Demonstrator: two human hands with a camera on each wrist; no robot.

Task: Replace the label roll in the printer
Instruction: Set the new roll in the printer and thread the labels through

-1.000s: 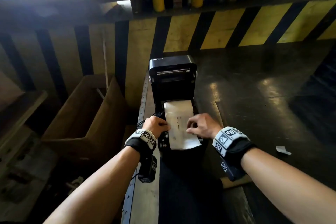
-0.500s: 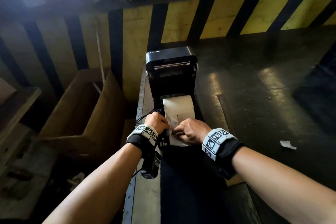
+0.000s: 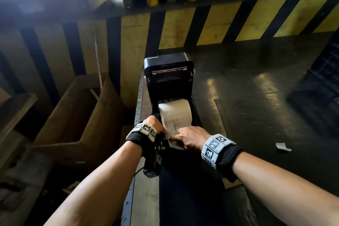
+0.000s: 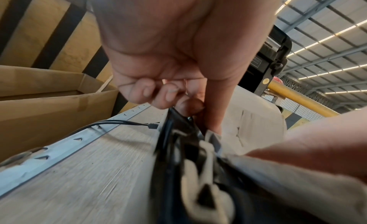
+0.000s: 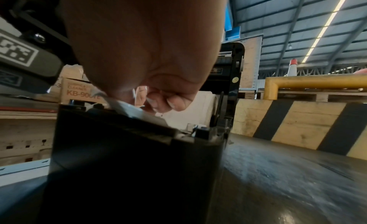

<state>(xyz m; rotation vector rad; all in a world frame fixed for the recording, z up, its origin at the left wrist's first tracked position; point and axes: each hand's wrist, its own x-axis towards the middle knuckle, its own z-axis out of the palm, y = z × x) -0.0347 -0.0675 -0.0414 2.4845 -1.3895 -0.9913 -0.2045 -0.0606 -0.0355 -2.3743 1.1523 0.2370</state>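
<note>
A black printer (image 3: pixel 168 77) stands with its lid raised upright. A white label roll (image 3: pixel 176 111) sits in its bay, also seen in the left wrist view as the label roll (image 4: pixel 256 108). A printed label strip (image 3: pixel 173 127) runs from the roll toward me. My left hand (image 3: pixel 164 130) is at the strip's left edge; the thumb (image 4: pixel 210 114) presses down there and the other fingers curl over the printer's left wall. My right hand (image 3: pixel 177 136) lies over the strip's near end. In the right wrist view my right hand (image 5: pixel 155 100) pinches white paper between curled fingers.
The printer sits on a narrow bench with a metal edge rail (image 3: pixel 140 93); a cable (image 4: pixel 111 122) runs to its left side. An open cardboard box (image 3: pixel 77 115) stands to the left. A yellow-black striped barrier (image 3: pixel 201 24) is behind. A paper scrap (image 3: pixel 282 147) lies at right.
My right hand has slid left and nearer along the strip, covering the loose end that showed below both hands a second ago. The left hand stays at the strip's left edge.
</note>
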